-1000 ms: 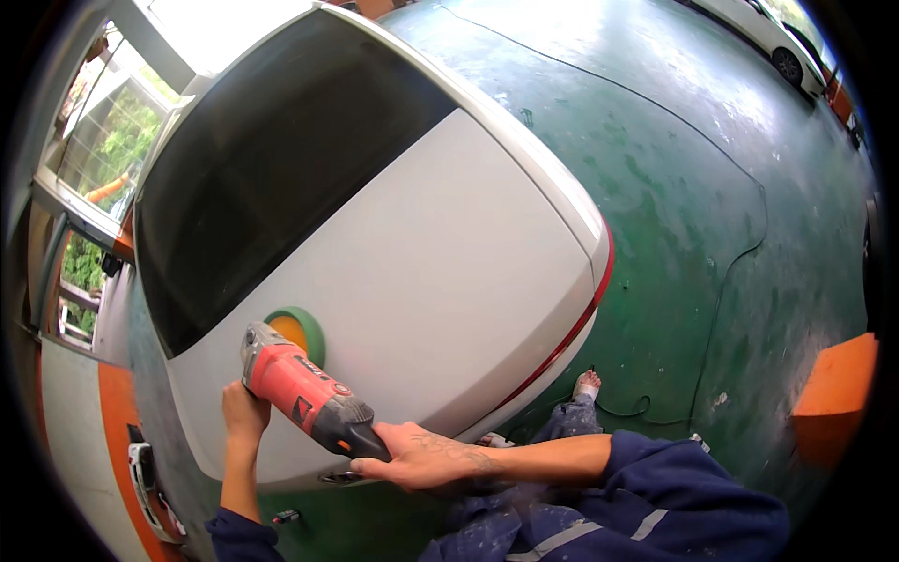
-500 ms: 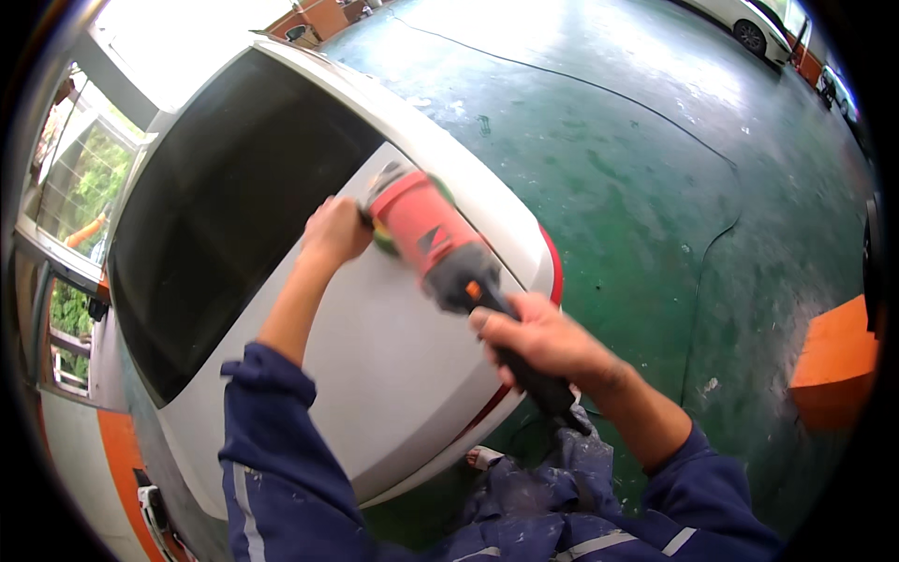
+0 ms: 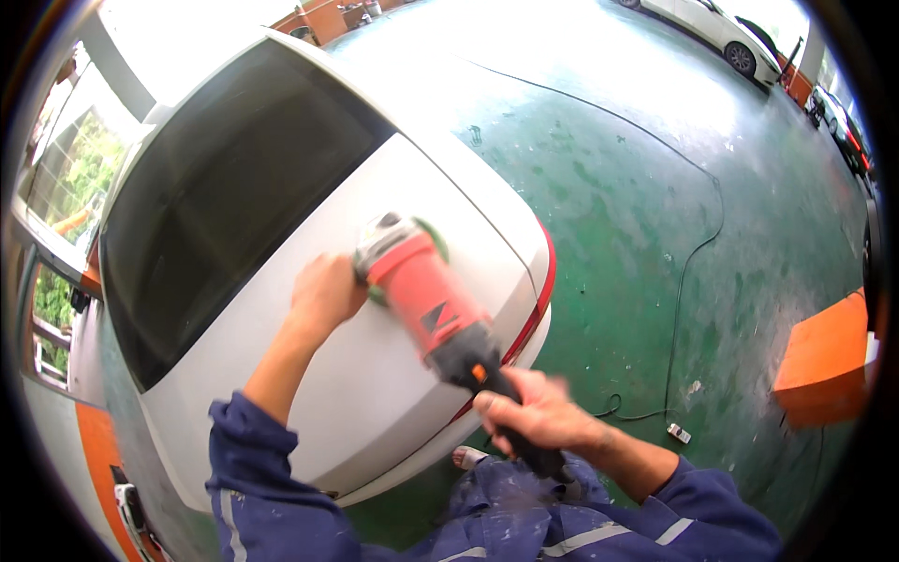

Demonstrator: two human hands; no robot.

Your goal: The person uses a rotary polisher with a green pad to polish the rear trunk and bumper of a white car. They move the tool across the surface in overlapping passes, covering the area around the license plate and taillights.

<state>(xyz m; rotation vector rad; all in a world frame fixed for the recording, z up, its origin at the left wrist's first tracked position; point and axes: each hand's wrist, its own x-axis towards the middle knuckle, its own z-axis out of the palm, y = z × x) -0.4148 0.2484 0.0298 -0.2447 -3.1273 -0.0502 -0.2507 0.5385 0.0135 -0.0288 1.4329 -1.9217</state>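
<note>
A red and black rotary polisher [image 3: 426,290] lies over the white trunk lid [image 3: 365,412] of a car. Its green pad [image 3: 432,239] shows at the edge of the metal head and sits against the lid. My right hand [image 3: 534,409] is wrapped round the black rear handle. On the left side of the head, my left hand [image 3: 328,292] is closed around what looks like a side handle, mostly hidden by the fingers. Beyond the pad is the dark rear window [image 3: 243,187], and a red tail light [image 3: 543,281] runs along the right corner.
A thin cable [image 3: 655,140] winds across the green floor [image 3: 609,253] to a white plug or socket [image 3: 679,433]. An orange box-shaped object [image 3: 824,351] stands at the right. Another white car [image 3: 702,28] is parked far off. My foot [image 3: 468,457] is beside the bumper.
Both hands have brought the polisher nearer to me across the trunk lid, away from the rear window. The view has shifted slightly. Both grips stay the same.
</note>
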